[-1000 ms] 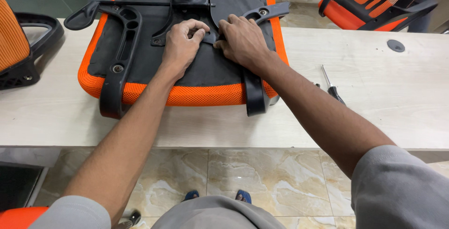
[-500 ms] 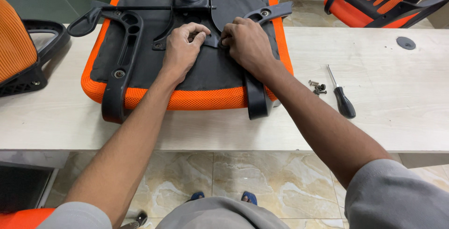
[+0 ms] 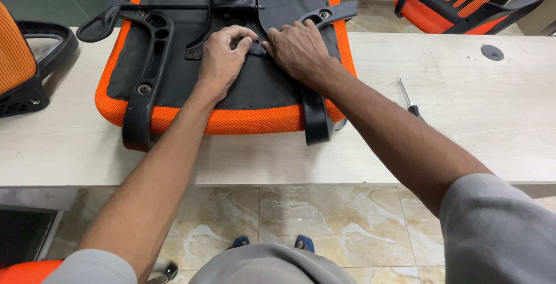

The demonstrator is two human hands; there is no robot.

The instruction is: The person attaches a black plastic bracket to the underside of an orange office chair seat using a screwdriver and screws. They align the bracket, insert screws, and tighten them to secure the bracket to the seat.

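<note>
Both hands are pressing on one black mechanism plate [image 3: 255,43] under one upturned orange seat [image 3: 231,119] lying on the desk [image 3: 463,116]. The left hand [image 3: 223,58] is curling its fingers onto the plate's edge; the right hand [image 3: 298,49] is lying flatter, fingertips gripping it. One screwdriver [image 3: 410,105] is lying alongside.

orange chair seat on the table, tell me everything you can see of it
The orange chair seat lies upside down on the pale table, its far end out of view. Orange mesh wraps its edge; black fabric covers the underside. Two black plastic armrest brackets are bolted across it, and a black metal mechanism plate with a post sits at the far end. The left hand and right hand press at the plate's near edge.
</note>
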